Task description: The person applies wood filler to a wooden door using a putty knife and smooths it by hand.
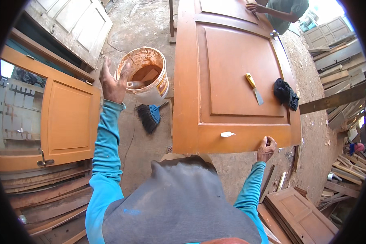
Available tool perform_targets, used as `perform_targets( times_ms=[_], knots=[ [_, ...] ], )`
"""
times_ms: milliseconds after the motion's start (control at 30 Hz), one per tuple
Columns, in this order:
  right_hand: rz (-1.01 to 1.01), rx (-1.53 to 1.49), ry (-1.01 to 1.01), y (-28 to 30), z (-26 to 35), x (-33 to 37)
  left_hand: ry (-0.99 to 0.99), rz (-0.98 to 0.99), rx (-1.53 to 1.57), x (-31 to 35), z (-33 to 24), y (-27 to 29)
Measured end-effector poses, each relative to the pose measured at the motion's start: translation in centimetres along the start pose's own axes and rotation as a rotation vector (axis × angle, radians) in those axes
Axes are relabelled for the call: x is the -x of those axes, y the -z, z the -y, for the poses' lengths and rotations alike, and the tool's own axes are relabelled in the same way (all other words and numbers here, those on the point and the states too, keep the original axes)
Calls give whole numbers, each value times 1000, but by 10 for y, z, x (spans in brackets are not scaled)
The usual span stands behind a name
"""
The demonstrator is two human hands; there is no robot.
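A reddish-brown panelled door (187,81) lies flat in front of me. My left hand (114,83) is raised with fingers spread, holding nothing, beside a white bucket (152,95) stained orange inside. A pale handle-like piece leans at the bucket's rim. My right hand (266,149) is closed at the door's near edge, toward its right corner; what its fingers hold, if anything, is too small to make out. On the door rest a putty knife (254,88) with a yellow handle, a bunched black cloth (286,94) and a small white item (227,134).
A blue broom head (149,117) with dark bristles lies below the bucket. At the door's far end a co-worker's hand (256,8) touches the surface. An orange glazed door (71,118) stands left. Stacked panels (299,215) lie lower right, scrap wood (337,77) beyond.
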State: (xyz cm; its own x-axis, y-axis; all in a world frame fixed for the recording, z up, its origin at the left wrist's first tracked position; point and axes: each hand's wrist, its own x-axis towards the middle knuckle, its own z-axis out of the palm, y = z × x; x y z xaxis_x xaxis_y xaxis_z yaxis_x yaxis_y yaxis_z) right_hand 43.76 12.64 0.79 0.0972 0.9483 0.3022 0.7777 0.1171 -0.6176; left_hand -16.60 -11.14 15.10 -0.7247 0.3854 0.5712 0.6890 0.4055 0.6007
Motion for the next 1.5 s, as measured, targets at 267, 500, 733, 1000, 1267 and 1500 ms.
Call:
perform_targets(
  times_ms=[267,500,733,1000,1267,1500],
  knots=[
    [306,-322,217,-7,135,-60,324,91,367,18,27,-34],
    [678,-411,956,-32,377,-35,391,82,475,26,13,-28],
    [1234,97,1556,-177,553,41,343,77,500,26,3,-30],
    [1376,415,1528,-285,555,85,350,6,542,31,6,-37],
    [1327,430,1700,-297,559,91,387,44,625,27,1,-34],
    [1431,510,1560,-261,571,79,377,29,674,32,2,-35]
  ],
)
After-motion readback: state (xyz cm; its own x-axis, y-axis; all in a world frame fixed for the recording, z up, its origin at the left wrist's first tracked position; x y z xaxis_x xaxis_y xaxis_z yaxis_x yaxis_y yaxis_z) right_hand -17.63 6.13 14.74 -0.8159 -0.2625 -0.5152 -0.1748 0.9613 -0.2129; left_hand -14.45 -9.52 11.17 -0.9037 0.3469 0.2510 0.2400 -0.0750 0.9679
